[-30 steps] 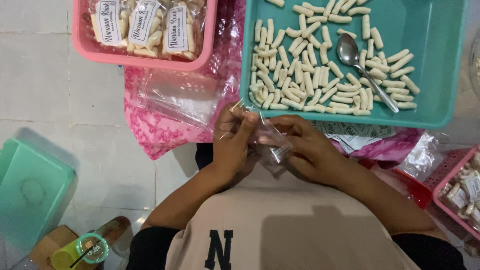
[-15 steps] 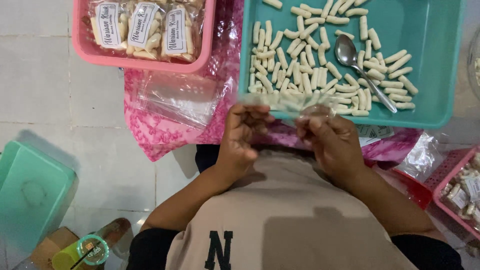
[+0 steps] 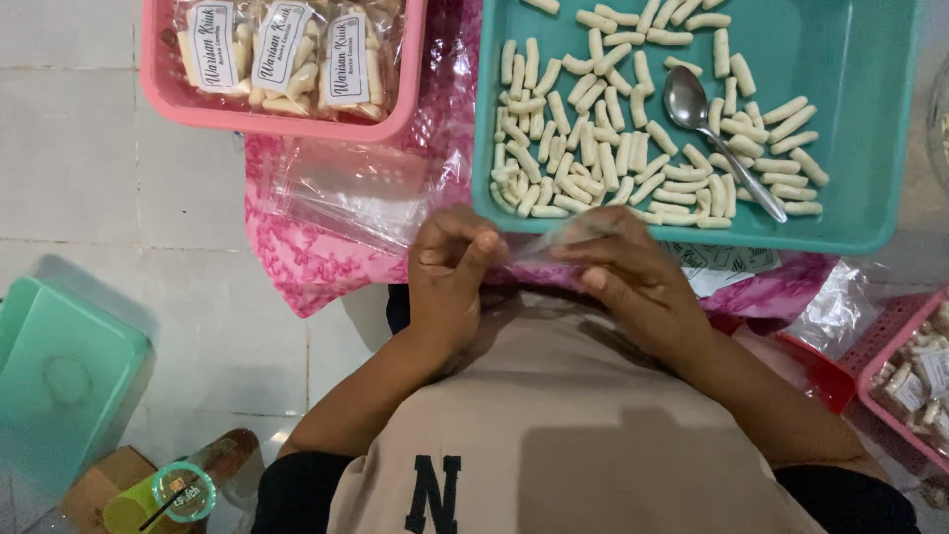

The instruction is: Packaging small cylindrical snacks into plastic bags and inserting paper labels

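My left hand [image 3: 450, 277] and my right hand [image 3: 633, 277] are held together just below the near rim of a teal tray [image 3: 850, 232]. Both pinch a small clear plastic bag [image 3: 554, 237] stretched between the fingers. The tray holds several pale finger-shaped snack sticks [image 3: 593, 148] and a metal spoon [image 3: 717, 133] lying among them. A stack of empty clear bags [image 3: 356, 188] lies on a pink patterned cloth [image 3: 297, 257] left of my hands.
A pink tray [image 3: 287, 119] with labelled filled snack packs sits at the top left. At the right edge a pink basket [image 3: 909, 386] holds more packs. A green lidded box [image 3: 59, 386] and a lime bottle [image 3: 163, 494] stand lower left on the tiled floor.
Both hands moved up from my lap toward the tray's near rim, still holding the clear bag, which is now pulled out flat between them.
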